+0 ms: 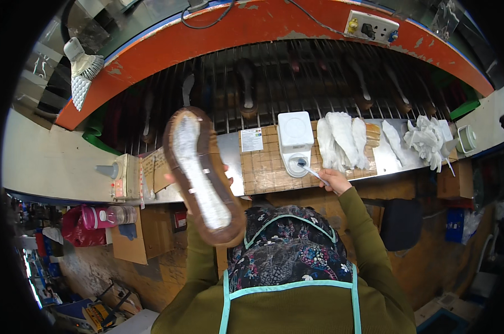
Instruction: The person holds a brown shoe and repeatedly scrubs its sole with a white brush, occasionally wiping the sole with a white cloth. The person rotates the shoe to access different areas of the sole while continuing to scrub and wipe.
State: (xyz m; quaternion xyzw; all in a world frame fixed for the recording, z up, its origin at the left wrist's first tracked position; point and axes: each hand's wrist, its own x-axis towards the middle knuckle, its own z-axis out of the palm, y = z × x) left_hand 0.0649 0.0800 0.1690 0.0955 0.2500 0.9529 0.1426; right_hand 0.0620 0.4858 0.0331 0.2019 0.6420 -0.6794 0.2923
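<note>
My left hand (225, 177) holds up a brown shoe (203, 173), sole side toward me, with a whitish coat along the sole. Most of that hand is hidden behind the shoe. My right hand (333, 179) grips a small brush (310, 170) whose tip dips into the round opening of a white glue container (295, 140) on the bench. Just right of the container lies a pile of white insoles (341, 139).
An orange-framed conveyor rack (274, 78) carries shoes behind the bench. More white pieces (427, 139) lie at the right, next to a small round pot (467, 138). A glue dispenser (121, 173) stands at the left, a brush (80, 69) hangs above, a pink bottle (99, 217) below.
</note>
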